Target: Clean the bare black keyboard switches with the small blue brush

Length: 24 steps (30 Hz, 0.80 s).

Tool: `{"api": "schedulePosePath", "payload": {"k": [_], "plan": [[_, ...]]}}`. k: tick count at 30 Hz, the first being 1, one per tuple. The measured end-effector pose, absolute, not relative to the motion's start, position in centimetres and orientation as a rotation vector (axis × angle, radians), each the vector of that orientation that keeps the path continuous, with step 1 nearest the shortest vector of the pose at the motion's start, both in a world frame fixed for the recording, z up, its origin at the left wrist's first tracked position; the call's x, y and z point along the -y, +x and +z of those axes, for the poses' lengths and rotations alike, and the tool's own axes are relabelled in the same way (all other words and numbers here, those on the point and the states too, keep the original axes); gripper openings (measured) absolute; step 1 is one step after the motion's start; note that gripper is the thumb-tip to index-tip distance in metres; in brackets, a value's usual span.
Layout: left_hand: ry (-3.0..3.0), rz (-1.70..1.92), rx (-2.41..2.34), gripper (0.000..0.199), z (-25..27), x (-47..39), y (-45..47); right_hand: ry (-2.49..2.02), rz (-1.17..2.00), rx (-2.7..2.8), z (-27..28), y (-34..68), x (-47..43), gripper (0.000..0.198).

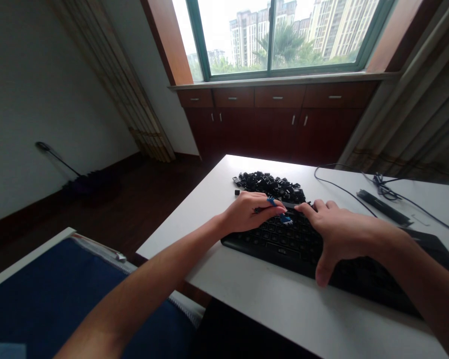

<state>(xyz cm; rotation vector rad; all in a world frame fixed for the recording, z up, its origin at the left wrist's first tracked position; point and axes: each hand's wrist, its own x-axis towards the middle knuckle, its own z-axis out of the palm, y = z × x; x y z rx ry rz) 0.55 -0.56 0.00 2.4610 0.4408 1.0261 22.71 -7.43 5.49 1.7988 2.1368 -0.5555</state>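
Observation:
A black keyboard (260,248) lies across the white table, many of its keycaps gone and the switch sockets bare. Over its left part, my left hand (251,210) is closed around a small blue brush (285,219), whose pale bristles point down at the key bed. My right hand (342,229) lies over the middle of the keyboard with thumb and fingers spread. Its fingertips touch the far edge, and the thumb hangs over the near edge. Right behind the keyboard sits a heap of loose black keycaps (271,184).
One keycap (237,192) lies apart at the heap's left. At the right are a long black strip (383,207), a coiled cable (383,187) and a thin bent metal piece (421,219). A blue-covered surface (60,299) adjoins the white table (194,219) at the lower left.

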Motion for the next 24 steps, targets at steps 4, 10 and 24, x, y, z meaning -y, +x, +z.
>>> {"api": "schedulePosePath", "payload": {"k": [4,10,24], "plan": [[2.453,0.984,-0.448,0.023,0.13,0.68,0.45,1.781,-0.547,-2.133,5.51,22.67,7.44,0.148],[2.397,0.916,-0.356,0.022,0.42,0.93,0.36,1.791,-0.545,-2.123,5.36,22.62,7.31,0.151],[2.435,1.029,-0.419,0.022,-0.13,0.69,0.56,1.788,-0.544,-2.137,5.31,22.72,7.35,0.150]]}}
